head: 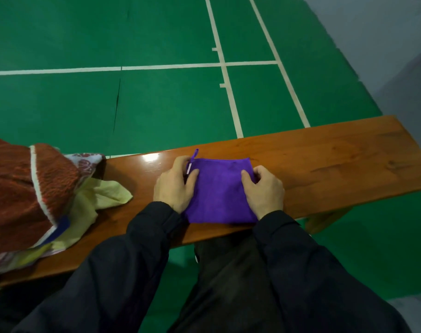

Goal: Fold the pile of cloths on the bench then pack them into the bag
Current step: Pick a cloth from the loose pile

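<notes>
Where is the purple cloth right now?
In the head view the purple cloth lies folded mid-bench, between the left hand and right hand, right of the cloth pile.

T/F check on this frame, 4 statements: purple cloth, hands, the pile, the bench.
1. Both hands, left hand and right hand, rest on the purple cloth. True.
2. The purple cloth lies on the green floor. False: it lies on the wooden bench.
3. A pile of cloths sits to the left of the purple cloth. True.
4. The top cloth of the pile is blue. False: it is a rust-red cloth with a white stripe.
</notes>
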